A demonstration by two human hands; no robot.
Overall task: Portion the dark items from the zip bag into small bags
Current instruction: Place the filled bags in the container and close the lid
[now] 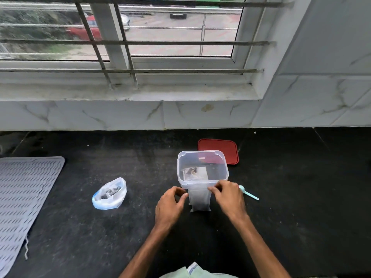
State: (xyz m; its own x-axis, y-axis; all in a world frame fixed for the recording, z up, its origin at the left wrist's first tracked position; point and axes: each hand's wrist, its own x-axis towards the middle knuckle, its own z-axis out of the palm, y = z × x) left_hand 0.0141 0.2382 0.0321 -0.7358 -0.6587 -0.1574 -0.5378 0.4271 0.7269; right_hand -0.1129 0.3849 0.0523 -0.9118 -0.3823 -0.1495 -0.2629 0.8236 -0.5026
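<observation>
The small bag [199, 200] is thin, soft and very light. It bends and slides easily, so it is best held by its top corners. It lies flat on the dark worktop [120, 237], with its top touching the front of the clear tub [202, 155].

The right hand [228, 194] has curled fingers [213, 190] that pinch the bag's top right corner. The left hand [168, 205] is curled too, with a gap between thumb and fingers. Its thumb tip is at the bag's left edge, but I cannot tell if it grips.

The zip bag [109, 194] with the dark bits sits well apart, to the left.
</observation>
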